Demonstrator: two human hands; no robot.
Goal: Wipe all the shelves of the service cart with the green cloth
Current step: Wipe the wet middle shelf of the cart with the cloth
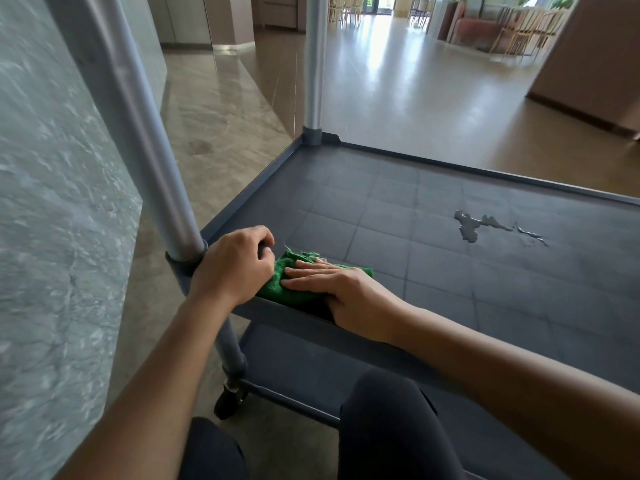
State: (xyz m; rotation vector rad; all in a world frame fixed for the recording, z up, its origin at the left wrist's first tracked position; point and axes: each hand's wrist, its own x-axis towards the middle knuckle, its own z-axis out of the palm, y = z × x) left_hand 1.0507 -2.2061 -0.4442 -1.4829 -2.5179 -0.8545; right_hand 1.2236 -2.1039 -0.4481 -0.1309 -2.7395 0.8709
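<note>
The green cloth [277,285] lies in the near left corner of the cart's dark grey middle shelf [433,271]. My right hand [349,299] lies flat on the cloth with straight fingers, pressing it onto the shelf. My left hand [232,265] grips the shelf's corner rim beside the near metal post [156,161], its fingers curled over the edge and touching the cloth's left side. A small puddle of water [471,226] sits on the shelf further right.
A lower shelf [311,368] shows beneath, with a black caster wheel [228,400] at its corner. A far post [315,64] rises at the back corner. A marble wall [52,237] stands close on the left. My knees are in front of the cart.
</note>
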